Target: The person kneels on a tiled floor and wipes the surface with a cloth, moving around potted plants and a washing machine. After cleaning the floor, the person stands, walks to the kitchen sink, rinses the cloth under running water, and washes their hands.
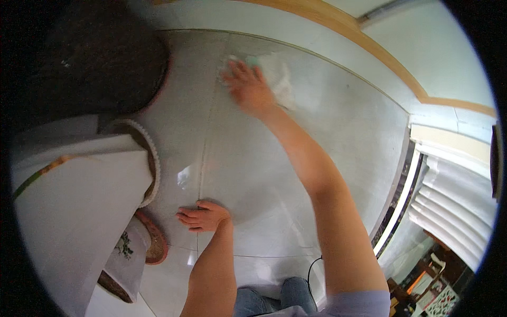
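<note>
My right hand [251, 87] lies with its fingers spread on a pale, crumpled cloth [280, 79] on the grey tiled floor [257, 166], towards the wall. Blurring hides how firmly the fingers touch the cloth. A light green patch shows just beyond the fingertips. My left hand [204, 216] rests flat on the tiles nearer to my knees, across a tile joint, holding nothing.
On the left stand a large dark round container [99, 59], a white angular planter [87, 178] in a round saucer [155, 166], and a smaller pot on a reddish saucer [160, 249]. A wood-trimmed wall curves along the far side. Right of me are a door track and a white curtain [447, 206].
</note>
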